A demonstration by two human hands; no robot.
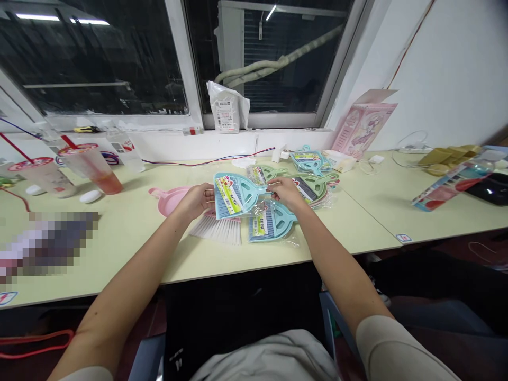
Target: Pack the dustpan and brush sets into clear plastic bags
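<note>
Both my hands hold a light-blue mini dustpan and brush set (246, 191) in clear wrapping, raised above the table. My left hand (198, 201) is closed on its wide brush end, and my right hand (284, 191) pinches the handle. Beneath it lies a second blue dustpan set (273, 225), also wrapped. A pink dustpan (171, 200) is partly covered by my left hand and forearm. White bristles of a pink brush (218, 228) show below the held set. Behind my right hand, green dustpan sets (315, 185) overlap in a pile, with another blue set (311, 160) farther back.
Two drink cups (97, 172) with red straws and a bottle (125, 148) stand at the back left. To the right are a pink box (365, 124) and a clear-topped package (456, 180). A white parcel (227, 111) rests on the windowsill. The table's front edge (238, 271) is near me.
</note>
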